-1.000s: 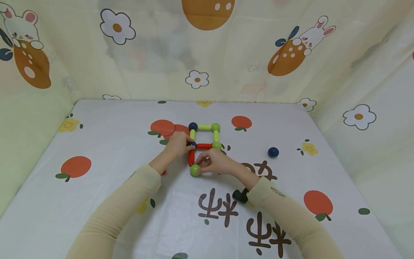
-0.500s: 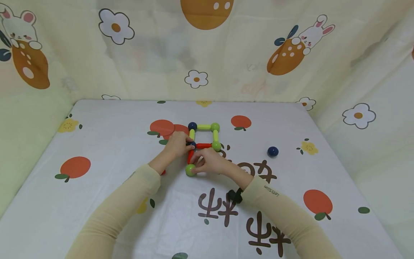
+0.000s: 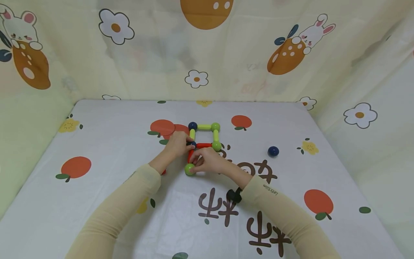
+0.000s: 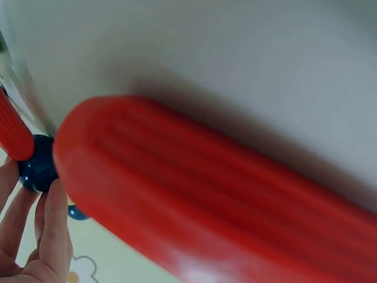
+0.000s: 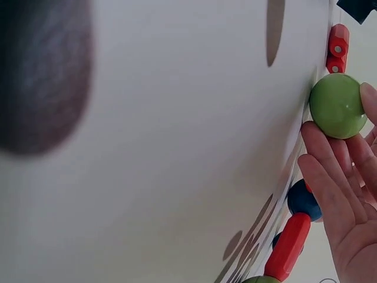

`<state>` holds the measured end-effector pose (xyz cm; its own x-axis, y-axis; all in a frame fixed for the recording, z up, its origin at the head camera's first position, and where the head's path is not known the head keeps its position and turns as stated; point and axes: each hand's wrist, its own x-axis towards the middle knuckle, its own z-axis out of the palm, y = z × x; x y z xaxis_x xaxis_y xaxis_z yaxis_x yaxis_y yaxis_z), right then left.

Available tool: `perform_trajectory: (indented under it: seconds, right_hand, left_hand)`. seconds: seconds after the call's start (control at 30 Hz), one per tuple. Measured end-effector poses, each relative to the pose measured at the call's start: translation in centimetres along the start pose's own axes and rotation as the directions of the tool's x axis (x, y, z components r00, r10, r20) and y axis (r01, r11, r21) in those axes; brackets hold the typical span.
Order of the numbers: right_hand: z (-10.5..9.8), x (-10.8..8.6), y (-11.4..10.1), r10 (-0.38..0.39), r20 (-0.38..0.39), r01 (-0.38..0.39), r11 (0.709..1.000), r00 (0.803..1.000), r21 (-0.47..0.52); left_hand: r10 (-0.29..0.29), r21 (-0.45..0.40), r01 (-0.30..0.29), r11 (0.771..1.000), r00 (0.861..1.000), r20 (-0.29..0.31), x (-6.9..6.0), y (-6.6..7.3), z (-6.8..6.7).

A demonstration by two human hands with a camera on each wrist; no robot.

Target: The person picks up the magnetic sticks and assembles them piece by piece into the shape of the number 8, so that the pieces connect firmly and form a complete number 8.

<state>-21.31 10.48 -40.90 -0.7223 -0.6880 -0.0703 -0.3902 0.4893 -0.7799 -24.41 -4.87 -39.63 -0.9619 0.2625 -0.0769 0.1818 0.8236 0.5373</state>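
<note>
My left hand (image 3: 177,144) pinches a dark blue ball (image 4: 37,165) at the near left corner of a square of magnetic rods and balls. From that ball a short red rod (image 3: 191,156) points toward me. A green ball (image 5: 338,106) sits at the rod's near end, held between the thumb and fingers of my right hand (image 3: 208,160). The square has yellow-green rods (image 3: 205,127), a red rod (image 3: 204,145) on its near side, another blue ball (image 3: 192,126) and two green balls on the right, one at the back (image 3: 215,126). My fingers partly hide the near rod.
A loose blue ball (image 3: 273,151) lies to the right on the printed tablecloth (image 3: 181,216). Red rods (image 5: 337,50) lie by my left wrist, one (image 4: 206,188) very close to that camera. A black device (image 3: 233,196) is at my right wrist. Patterned curtains (image 3: 155,61) surround the table.
My right hand has moved left with the green ball, now below the blue corner ball. The left hand has stayed in place.
</note>
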Motion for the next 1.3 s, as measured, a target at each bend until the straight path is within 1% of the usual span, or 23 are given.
perform_trajectory:
  seconds: [0.13,0.3,0.47,0.6,0.77,0.9,1.0,1.1,1.2,1.3]
  right_hand:
    - [0.0,0.0,-0.1,-0.001,-0.004,0.001,1.0,1.0,-0.001]
    - [0.0,-0.1,-0.2,0.006,-0.005,-0.006,1.0,1.0,-0.004]
    - [-0.1,-0.2,-0.2,0.001,0.004,-0.001,1.0,1.0,-0.013]
    - [-0.2,-0.2,-0.1,-0.016,0.009,0.016,1.0,1.0,-0.017]
    - [-0.5,-0.4,0.3,-0.028,0.012,0.028,1.0,1.0,0.002]
    - [-1.0,-0.7,0.6,-0.006,0.007,0.006,1.0,1.0,0.012]
    - [-1.4,-1.0,0.9,0.018,-0.002,-0.018,1.0,1.0,0.021]
    - [-1.9,-1.2,1.0,0.017,-0.014,-0.016,1.0,1.0,0.022]
    - [-2.5,-1.5,1.1,0.009,-0.043,-0.009,1.0,0.999,0.0]
    - [-3.0,-1.7,1.4,0.014,-0.086,-0.016,1.0,0.996,-0.024]
  left_hand:
    - [0.013,0.011,-0.013,1.0,1.0,-0.004,0.0,0.0,0.0]
    - [0.012,0.002,-0.012,1.0,1.0,-0.007,0.0,0.0,0.1]
    - [0.022,0.014,-0.022,1.0,1.0,-0.009,0.1,-0.1,0.1]
    - [0.016,0.016,-0.016,1.0,1.0,-0.007,0.2,-0.1,0.2]
    - [0.016,0.017,-0.015,1.0,1.0,-0.01,0.2,-0.1,0.1]
    - [0.005,0.011,-0.004,1.0,1.0,-0.009,0.1,0.0,0.1]
    - [0.0,0.002,0.0,1.0,1.0,-0.01,0.0,0.0,0.1]
    - [0.001,-0.004,-0.001,1.0,1.0,-0.009,0.0,0.0,0.1]
    - [0.0,-0.007,0.0,1.0,1.0,-0.004,0.0,0.0,0.1]
    - [-0.004,-0.003,0.004,1.0,1.0,0.002,0.0,0.0,0.1]
